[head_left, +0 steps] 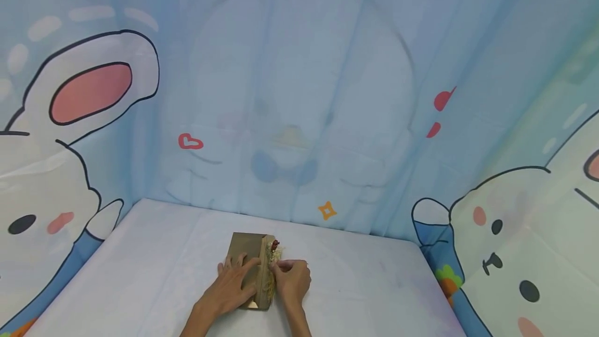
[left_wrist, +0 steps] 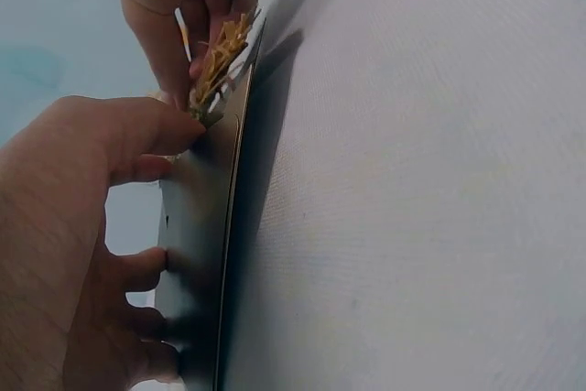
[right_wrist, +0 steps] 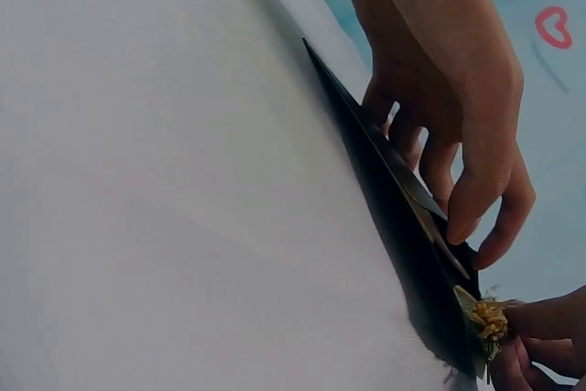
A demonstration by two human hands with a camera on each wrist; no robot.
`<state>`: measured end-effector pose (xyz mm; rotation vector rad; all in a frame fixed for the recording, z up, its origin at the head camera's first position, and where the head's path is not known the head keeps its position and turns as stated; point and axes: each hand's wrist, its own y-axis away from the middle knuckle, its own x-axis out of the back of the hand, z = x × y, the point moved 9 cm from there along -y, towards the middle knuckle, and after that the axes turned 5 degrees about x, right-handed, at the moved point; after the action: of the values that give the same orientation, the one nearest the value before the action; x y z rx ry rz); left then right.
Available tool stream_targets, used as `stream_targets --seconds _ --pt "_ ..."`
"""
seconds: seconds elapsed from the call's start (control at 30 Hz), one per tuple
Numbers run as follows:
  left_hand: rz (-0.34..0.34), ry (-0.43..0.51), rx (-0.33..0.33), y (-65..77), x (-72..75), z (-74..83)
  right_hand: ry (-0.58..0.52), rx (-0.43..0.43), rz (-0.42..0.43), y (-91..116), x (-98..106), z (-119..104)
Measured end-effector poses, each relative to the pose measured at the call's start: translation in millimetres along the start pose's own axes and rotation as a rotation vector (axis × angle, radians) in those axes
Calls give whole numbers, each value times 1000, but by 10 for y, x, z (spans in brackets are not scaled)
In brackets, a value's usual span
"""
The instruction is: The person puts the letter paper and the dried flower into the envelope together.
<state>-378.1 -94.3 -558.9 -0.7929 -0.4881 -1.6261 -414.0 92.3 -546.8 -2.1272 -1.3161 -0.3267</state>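
A flat, dark brownish-gold card (head_left: 245,243), perhaps a folded one or an envelope, lies on the white-covered table. My left hand (head_left: 228,287) rests on it with fingers spread, thumb toward the near right side. Along the card's right edge runs a bunch of dried flowers (head_left: 270,290) with straw-like stems and a small dark red piece (head_left: 275,245) at its far end. My right hand (head_left: 293,280) pinches the bunch between thumb and forefinger. In the left wrist view yellowish stems (left_wrist: 220,61) show beside the right fingers. The pinched spot itself is mostly hidden.
White cloth (head_left: 365,285) covers the table around the card. Behind it hangs a light blue curtain (head_left: 299,92) printed with cartoon rabbits, which also closes off the left and right sides.
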Motion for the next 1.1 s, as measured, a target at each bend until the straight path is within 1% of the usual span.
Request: stream_targets --seconds 0.13,0.3,0.47,0.6,0.73,0.9,1.0,1.1 --pt "-17 9 17 7 2 -6 10 20 -2 25 -20 -41" --pt "-19 11 29 -2 1 -32 9 36 -26 52 -78 -94" --pt "-7 12 17 -18 -1 -43 14 52 -69 78 -178 -126" --pt "16 7 3 -21 10 -37 4 74 -85 92 -248 -156" --pt "20 15 -7 -12 1 -19 -3 74 -104 112 -287 -165" --pt "24 19 -11 -9 1 -12 1 98 -157 112 -342 -162" --pt "28 14 -6 -10 13 -16 -37 111 -211 100 -369 -145" --pt "25 13 -3 -1 28 -25 -110 122 -281 90 -393 -133"
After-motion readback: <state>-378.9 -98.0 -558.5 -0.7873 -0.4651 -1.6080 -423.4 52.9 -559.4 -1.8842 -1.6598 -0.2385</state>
